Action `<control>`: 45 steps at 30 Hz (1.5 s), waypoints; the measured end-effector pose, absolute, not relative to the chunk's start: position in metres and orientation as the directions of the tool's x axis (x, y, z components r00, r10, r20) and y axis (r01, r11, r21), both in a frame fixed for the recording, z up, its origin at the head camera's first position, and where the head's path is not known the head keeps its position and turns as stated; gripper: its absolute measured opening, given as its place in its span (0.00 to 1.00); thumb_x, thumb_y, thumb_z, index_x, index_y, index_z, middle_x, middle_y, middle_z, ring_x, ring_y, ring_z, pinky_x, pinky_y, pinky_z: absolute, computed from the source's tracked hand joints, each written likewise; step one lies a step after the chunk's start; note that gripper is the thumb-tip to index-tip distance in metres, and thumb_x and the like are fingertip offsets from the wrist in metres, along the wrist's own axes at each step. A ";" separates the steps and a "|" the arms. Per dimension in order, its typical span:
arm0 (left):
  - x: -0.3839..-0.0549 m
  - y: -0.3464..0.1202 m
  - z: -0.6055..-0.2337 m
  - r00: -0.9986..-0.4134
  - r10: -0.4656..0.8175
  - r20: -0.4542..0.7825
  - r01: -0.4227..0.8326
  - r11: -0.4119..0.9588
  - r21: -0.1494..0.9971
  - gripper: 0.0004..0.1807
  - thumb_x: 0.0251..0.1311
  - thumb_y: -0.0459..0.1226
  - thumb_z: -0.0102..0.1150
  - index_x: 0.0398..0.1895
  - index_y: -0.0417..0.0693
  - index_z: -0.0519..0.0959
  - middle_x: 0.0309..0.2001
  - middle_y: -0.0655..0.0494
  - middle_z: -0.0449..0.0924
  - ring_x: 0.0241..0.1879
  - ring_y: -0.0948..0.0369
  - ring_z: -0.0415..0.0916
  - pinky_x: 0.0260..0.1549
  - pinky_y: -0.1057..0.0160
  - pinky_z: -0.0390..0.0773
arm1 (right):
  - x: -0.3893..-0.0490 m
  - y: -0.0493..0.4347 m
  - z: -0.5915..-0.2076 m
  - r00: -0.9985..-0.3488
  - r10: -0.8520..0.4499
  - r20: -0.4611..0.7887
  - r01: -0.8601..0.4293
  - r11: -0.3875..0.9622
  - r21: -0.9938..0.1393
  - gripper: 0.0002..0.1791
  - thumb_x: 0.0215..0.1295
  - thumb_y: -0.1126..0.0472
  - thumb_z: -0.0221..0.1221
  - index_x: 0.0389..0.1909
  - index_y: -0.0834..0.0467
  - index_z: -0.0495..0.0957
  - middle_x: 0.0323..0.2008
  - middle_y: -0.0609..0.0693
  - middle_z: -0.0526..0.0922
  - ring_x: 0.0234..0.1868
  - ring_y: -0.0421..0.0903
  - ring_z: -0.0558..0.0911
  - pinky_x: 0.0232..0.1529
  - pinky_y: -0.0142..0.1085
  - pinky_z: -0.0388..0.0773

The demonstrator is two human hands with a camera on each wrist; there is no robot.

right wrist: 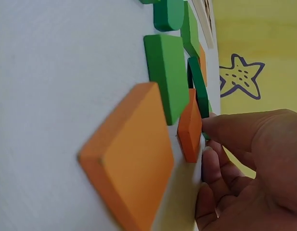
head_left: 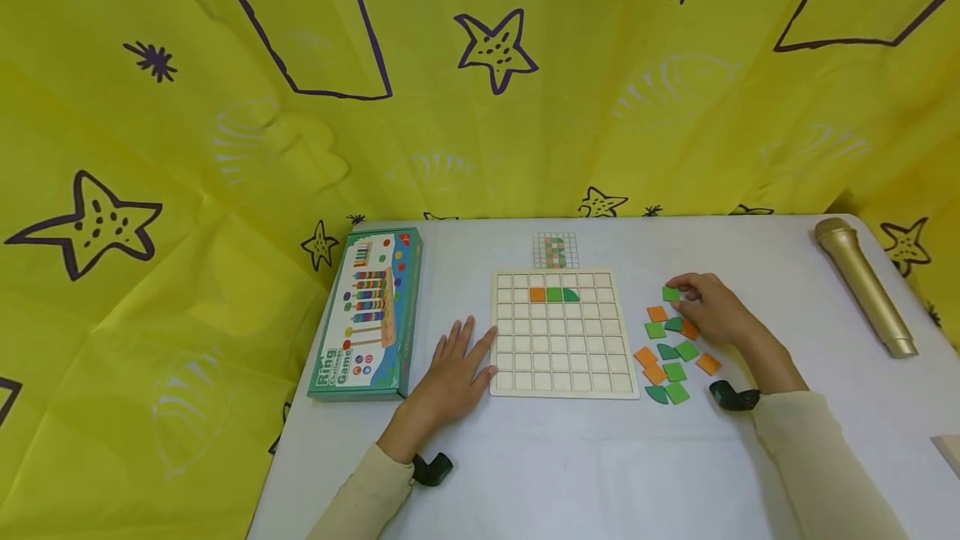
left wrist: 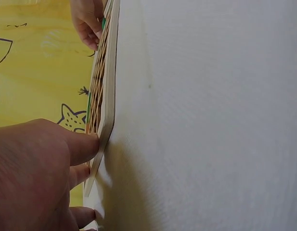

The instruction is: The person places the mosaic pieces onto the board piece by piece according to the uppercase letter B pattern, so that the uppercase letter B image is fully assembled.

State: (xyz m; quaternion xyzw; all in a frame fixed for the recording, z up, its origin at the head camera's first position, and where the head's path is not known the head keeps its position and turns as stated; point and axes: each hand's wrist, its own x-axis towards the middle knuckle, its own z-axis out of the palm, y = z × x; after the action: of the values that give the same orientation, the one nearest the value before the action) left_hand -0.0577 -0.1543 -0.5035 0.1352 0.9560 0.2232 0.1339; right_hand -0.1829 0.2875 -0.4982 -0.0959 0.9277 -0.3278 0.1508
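Note:
A wooden grid board [head_left: 562, 348] lies flat on the white table. In its second row sit an orange square tile [head_left: 537, 295], a green square tile [head_left: 554, 295] and a dark green quarter-circle tile [head_left: 571, 296]. My left hand [head_left: 452, 373] lies with fingers spread at the board's left edge; thumb and index finger touch the rim in the left wrist view. Right of the board, my right hand [head_left: 708, 307] pinches a light green square tile [head_left: 671, 294] between thumb and fingers, at the top of a group of loose tiles. That tile is mostly hidden in the right wrist view.
Several loose orange tiles [head_left: 646, 357] and green tiles [head_left: 675, 372] are scattered beside the board. A small pattern card [head_left: 555, 250] lies behind it. At the left is a game box [head_left: 367, 315]; a gold microphone [head_left: 866, 286] lies at the right. A yellow curtain [head_left: 480, 140] hangs behind.

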 end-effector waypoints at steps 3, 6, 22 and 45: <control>-0.058 -0.154 -0.503 -0.927 0.322 -0.192 0.203 0.862 0.465 0.34 0.83 0.50 0.45 0.86 0.56 0.55 0.86 0.39 0.40 0.85 0.39 0.34 0.80 0.34 0.42 | -0.182 0.286 -0.501 -0.939 -0.276 -0.207 -0.080 0.758 -0.647 0.21 0.81 0.64 0.53 0.69 0.69 0.70 0.61 0.71 0.69 0.57 0.65 0.71 0.61 0.62 0.72; -0.058 -0.154 -0.503 -0.926 0.326 -0.189 0.209 0.863 0.460 0.34 0.82 0.50 0.46 0.86 0.56 0.55 0.86 0.38 0.41 0.85 0.39 0.35 0.80 0.34 0.43 | -0.181 0.285 -0.503 -0.942 -0.278 -0.186 -0.092 0.751 -0.654 0.21 0.81 0.65 0.54 0.68 0.70 0.71 0.60 0.71 0.70 0.56 0.64 0.72 0.60 0.60 0.73; -0.059 -0.154 -0.505 -0.926 0.321 -0.196 0.204 0.866 0.456 0.33 0.83 0.50 0.45 0.86 0.56 0.55 0.86 0.39 0.41 0.85 0.40 0.34 0.80 0.34 0.42 | -0.176 0.262 -0.505 -0.952 -0.275 -0.132 -0.119 0.733 -0.670 0.20 0.81 0.62 0.55 0.66 0.69 0.74 0.58 0.68 0.73 0.51 0.59 0.75 0.50 0.45 0.75; -0.057 -0.154 -0.505 -0.930 0.317 -0.187 0.205 0.867 0.454 0.33 0.83 0.50 0.44 0.86 0.55 0.55 0.86 0.38 0.40 0.85 0.39 0.34 0.80 0.34 0.42 | -0.175 0.161 -0.484 -0.887 -0.452 -0.096 -0.241 0.630 -0.738 0.17 0.80 0.66 0.55 0.65 0.66 0.76 0.56 0.63 0.74 0.52 0.56 0.77 0.56 0.51 0.75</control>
State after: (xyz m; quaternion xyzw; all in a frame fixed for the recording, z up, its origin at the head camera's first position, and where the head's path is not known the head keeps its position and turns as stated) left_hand -0.0571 -0.1536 -0.5050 0.1363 0.9576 0.2189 0.1286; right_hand -0.1746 0.1608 -0.4838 -0.1944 0.8922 -0.3839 0.1374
